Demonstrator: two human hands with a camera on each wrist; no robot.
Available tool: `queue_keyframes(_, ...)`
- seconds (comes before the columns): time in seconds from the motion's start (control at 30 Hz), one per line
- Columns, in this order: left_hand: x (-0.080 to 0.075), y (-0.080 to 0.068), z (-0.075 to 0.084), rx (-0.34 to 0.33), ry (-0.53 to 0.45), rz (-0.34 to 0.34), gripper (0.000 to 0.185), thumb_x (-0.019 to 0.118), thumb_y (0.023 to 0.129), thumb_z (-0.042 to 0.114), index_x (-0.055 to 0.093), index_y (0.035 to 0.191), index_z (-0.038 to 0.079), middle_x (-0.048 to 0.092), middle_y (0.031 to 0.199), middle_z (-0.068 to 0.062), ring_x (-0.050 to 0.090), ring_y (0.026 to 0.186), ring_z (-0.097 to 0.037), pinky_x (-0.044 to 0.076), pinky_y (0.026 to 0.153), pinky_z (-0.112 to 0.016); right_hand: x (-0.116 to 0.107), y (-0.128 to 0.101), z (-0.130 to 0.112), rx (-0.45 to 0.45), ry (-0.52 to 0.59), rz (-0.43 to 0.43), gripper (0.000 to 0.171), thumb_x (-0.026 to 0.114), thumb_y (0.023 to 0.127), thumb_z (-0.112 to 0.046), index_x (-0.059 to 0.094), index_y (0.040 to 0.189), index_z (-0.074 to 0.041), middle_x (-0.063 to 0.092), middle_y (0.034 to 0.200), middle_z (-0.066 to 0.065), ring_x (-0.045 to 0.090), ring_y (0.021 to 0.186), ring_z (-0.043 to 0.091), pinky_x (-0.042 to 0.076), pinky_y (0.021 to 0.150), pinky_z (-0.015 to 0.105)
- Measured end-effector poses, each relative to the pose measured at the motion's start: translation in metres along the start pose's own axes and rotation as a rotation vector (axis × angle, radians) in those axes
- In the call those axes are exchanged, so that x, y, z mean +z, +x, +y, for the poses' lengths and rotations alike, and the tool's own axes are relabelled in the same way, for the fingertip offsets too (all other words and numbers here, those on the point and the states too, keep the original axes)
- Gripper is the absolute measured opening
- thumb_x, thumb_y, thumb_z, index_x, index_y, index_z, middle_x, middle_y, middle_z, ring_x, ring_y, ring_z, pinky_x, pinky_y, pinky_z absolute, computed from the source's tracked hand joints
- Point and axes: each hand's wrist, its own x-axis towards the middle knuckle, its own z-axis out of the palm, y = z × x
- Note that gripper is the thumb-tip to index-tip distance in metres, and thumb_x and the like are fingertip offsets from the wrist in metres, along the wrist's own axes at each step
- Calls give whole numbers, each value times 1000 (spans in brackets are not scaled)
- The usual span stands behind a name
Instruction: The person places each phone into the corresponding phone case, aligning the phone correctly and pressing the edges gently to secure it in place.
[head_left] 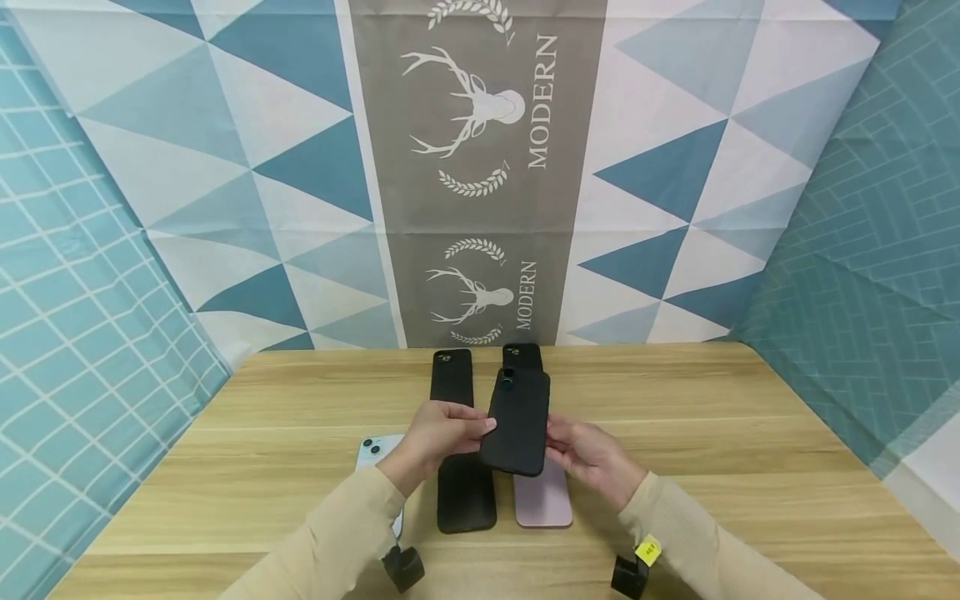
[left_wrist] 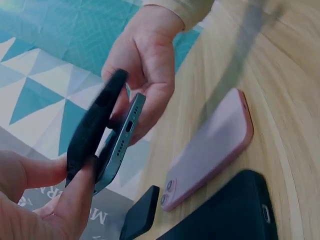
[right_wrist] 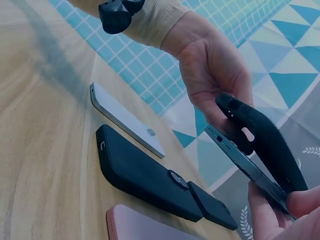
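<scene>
In front of me both hands hold a black phone case [head_left: 517,421] and a phone [left_wrist: 121,145], with a gap between the two at the end with the charging port. My left hand [head_left: 447,429] pinches the left edge of the case, thumb on its back and a fingertip in the gap. On the opposite edge, my right hand [head_left: 592,454] holds the phone, its fingers [right_wrist: 264,210] against the phone and its thumb by the case. From the head view the case hides most of the phone. Below them lies a pink phone [head_left: 543,497].
Black phones or cases stretch along the table [head_left: 697,433] under the left hand, a near one [head_left: 467,496] and a far one [head_left: 452,375]. Another black one [head_left: 521,356] lies behind the held case. A white phone [right_wrist: 127,117] lies at the left. Patterned cloth [head_left: 480,167] hangs behind.
</scene>
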Motion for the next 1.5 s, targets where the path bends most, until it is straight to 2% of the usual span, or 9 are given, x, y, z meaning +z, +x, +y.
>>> queue_keyframes(0.33, -5, -7, 0, 154, 256, 18, 23, 80, 77, 16, 72, 85, -3, 74, 75, -13, 70, 59, -13, 60, 58, -29, 2, -2, 2, 15, 28, -13, 55, 38, 98, 3, 15, 147, 14, 66, 104, 0, 62, 94, 5, 55, 86, 18)
queue_keyframes(0.47, -5, -6, -5, 216, 314, 56, 27, 82, 75, 19, 71, 88, -1, 74, 75, -12, 70, 60, -15, 60, 61, -29, 3, -4, 1, 25, 54, -24, 55, 38, 100, -1, 14, 147, 14, 66, 97, -2, 62, 92, 4, 55, 84, 17)
queue_keyframes(0.63, -2, -3, -10, 106, 213, -3, 42, 79, 79, 24, 67, 108, -3, 74, 97, -15, 73, 78, -17, 61, 77, -34, 5, -6, 0, 12, 59, -65, 57, 41, 101, -5, 13, 147, 14, 66, 95, -4, 62, 92, 2, 54, 85, 15)
queue_keyframes(0.77, 0, -2, -10, 11, 124, -79, 38, 75, 83, 22, 68, 109, -6, 73, 100, -17, 73, 83, -18, 60, 82, -37, 6, -6, -1, 4, 31, -108, 58, 41, 102, -7, 13, 147, 13, 66, 100, -3, 63, 95, 3, 54, 88, 16)
queue_keyframes(0.93, 0, -1, -10, 22, 178, -41, 35, 76, 82, 22, 70, 106, -4, 73, 93, -13, 70, 74, -15, 61, 76, -35, 7, -6, -2, -6, -17, -114, 56, 41, 103, -18, 21, 146, 12, 66, 103, -2, 63, 99, 5, 54, 91, 19)
queue_keyframes(1.07, -1, -3, -10, 76, 280, 11, 37, 77, 81, 25, 71, 104, -3, 74, 90, -13, 67, 67, -12, 60, 67, -31, 8, -6, -2, -14, -108, -96, 63, 51, 100, -28, 29, 143, 12, 66, 110, -1, 63, 100, 5, 54, 92, 21)
queue_keyframes(1.23, -1, -9, -8, 154, 354, 43, 38, 78, 80, 27, 72, 101, -4, 75, 82, -14, 69, 61, -14, 59, 59, -28, 10, -7, 0, -13, -180, -75, 66, 60, 95, -21, 29, 144, 11, 62, 131, 10, 66, 99, 3, 54, 91, 20)
queue_keyframes(1.37, -1, -10, -6, 133, 309, 38, 43, 77, 81, 29, 70, 105, -6, 75, 86, -16, 71, 63, -16, 60, 63, -31, 12, -7, 0, -23, -164, -36, 64, 60, 94, -17, 31, 144, 11, 60, 134, 13, 66, 96, 2, 54, 87, 18)
queue_keyframes(1.5, -2, -8, -4, 48, 147, -37, 50, 73, 85, 30, 63, 116, -8, 73, 101, -18, 73, 78, -17, 61, 77, -34, 12, -6, -1, -61, -152, 5, 62, 58, 95, -17, 32, 143, 12, 61, 131, 10, 65, 95, 0, 53, 85, 16)
